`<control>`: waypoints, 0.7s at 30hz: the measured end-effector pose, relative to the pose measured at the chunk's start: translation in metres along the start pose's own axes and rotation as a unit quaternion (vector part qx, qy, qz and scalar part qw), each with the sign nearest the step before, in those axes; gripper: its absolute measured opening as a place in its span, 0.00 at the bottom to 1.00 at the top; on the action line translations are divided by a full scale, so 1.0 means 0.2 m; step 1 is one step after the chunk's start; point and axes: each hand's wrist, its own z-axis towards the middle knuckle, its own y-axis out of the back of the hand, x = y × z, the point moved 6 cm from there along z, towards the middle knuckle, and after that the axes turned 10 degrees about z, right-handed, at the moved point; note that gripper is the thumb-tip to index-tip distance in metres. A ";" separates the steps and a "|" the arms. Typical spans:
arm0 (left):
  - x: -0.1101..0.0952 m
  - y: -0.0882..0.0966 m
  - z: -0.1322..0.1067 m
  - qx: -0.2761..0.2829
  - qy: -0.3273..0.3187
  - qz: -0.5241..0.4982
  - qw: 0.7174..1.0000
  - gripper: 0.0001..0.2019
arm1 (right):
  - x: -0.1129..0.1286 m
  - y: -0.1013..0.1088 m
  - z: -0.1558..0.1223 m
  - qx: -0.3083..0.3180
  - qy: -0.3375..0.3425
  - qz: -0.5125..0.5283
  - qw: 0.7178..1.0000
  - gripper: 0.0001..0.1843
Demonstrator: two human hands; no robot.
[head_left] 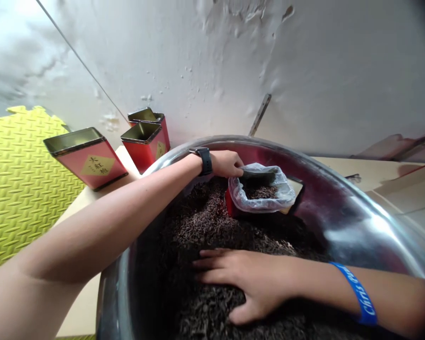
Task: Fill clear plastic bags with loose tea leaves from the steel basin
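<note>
A large metal bowl point(340, 198) holds a heap of dark loose tea leaves point(205, 222). Among the leaves, at the far side, a red tin point(230, 204) lined with a clear plastic bag point(244, 203) contains some tea. My left hand point(227, 163), with a dark watch at the wrist, pinches the left rim of the bag and tin. Lower in the bowl my right hand point(250, 278) rests palm down on the leaves, fingers stretched and thumb apart. It wears a blue wristband point(357, 295).
Open red tins stand left of the bowl: a near one point(92, 163) and two behind point(141, 141). A yellow foam mat point(21, 174) covers the far left. Behind the bowl rises a peeling white wall point(163, 61); a pale table point(340, 167) shows beneath.
</note>
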 end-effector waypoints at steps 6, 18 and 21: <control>0.00 0.00 0.00 -0.001 0.002 0.007 1.000 0.15 | -0.03 0.02 0.02 -0.033 -0.041 -0.050 0.997 0.34; -0.02 0.01 -0.01 0.002 -0.006 -0.006 1.000 0.16 | 0.09 0.10 0.02 -0.022 -0.057 -0.262 0.963 0.15; -0.04 0.01 -0.01 -0.004 -0.013 0.001 1.000 0.15 | 0.17 0.24 -0.01 -0.091 -0.038 -0.242 0.965 0.13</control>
